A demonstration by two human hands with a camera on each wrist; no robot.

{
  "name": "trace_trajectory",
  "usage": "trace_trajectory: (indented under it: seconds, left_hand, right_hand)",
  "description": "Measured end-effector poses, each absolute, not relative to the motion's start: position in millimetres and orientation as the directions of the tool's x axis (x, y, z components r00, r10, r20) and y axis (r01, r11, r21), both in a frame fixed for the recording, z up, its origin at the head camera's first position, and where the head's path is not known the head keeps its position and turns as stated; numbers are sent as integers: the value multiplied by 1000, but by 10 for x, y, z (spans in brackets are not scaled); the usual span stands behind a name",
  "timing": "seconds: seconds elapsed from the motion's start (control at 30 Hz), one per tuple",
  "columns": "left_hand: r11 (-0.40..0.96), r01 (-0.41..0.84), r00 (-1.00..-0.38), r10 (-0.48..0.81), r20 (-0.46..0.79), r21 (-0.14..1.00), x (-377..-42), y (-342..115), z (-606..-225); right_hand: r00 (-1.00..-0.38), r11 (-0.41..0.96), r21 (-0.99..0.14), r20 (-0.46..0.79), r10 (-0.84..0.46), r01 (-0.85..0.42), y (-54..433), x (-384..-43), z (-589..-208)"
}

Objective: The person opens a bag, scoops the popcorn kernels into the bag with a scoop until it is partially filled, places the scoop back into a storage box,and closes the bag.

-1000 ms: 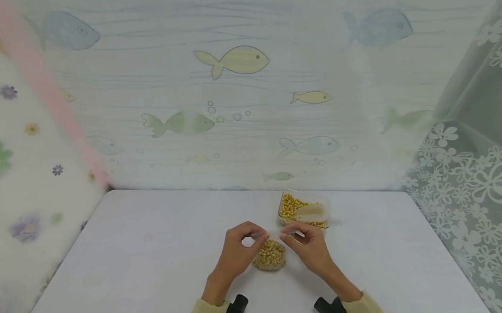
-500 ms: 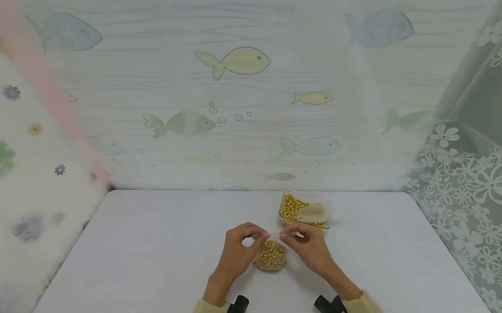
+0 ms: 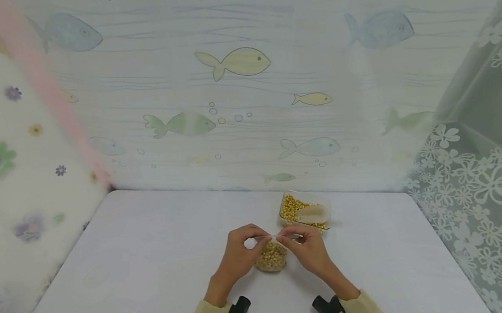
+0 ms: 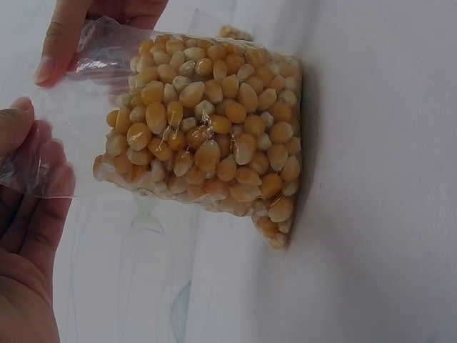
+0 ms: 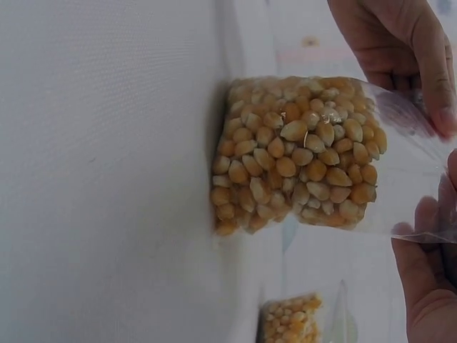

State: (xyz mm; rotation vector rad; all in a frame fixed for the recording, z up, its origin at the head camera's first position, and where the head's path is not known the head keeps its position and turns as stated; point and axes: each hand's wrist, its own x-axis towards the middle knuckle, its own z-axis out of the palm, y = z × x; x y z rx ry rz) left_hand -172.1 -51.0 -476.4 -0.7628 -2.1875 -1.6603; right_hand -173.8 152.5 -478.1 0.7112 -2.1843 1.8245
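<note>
A clear plastic bag (image 3: 271, 259) filled with corn kernels stands upright on the table, its base on the surface. My left hand (image 3: 241, 250) pinches the left side of its upper edge between thumb and fingers. Opposite it, my right hand (image 3: 309, 251) pinches the right side of that edge. Loose, unfilled film rises above the kernels to both hands. In the left wrist view the bag (image 4: 207, 128) is seen close, with the left hand (image 4: 32, 250) below and the right hand (image 4: 68, 32) above. Whether the mouth of the bag is sealed, I cannot tell.
Behind the right hand stands a clear rectangular container (image 3: 327, 209) with corn kernels and a pale scoop-like piece (image 3: 312, 214) in it. A white table (image 3: 152, 256) lies under everything. Curtains printed with fish (image 3: 242, 61) and flowers close in the back and sides.
Both hands have come slightly closer together along the top of the bag, the right one shifting left. The bag stays in nearly the same spot; the container has not moved.
</note>
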Motion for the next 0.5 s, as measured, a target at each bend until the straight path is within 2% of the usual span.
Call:
trace_trajectory:
  seconds: [0.2,0.4,0.5]
  left_hand:
    - [192,570,-816,248,523,799,-1685,-526,-4672]
    - [187,589,-802,258,540,786,-1749,-592,-4785]
    - [187,584,-806,255,535,790,-1753,-618,-4797]
  right_hand:
    - [-886,191,-872,411,-216,-451,1520,-1614,-4493]
    - [-896,224,-872,394,-207,-435,1565,-1630,-4488]
    - [-905,238,-876,383,-184,-419,1602,-1684,-4615]
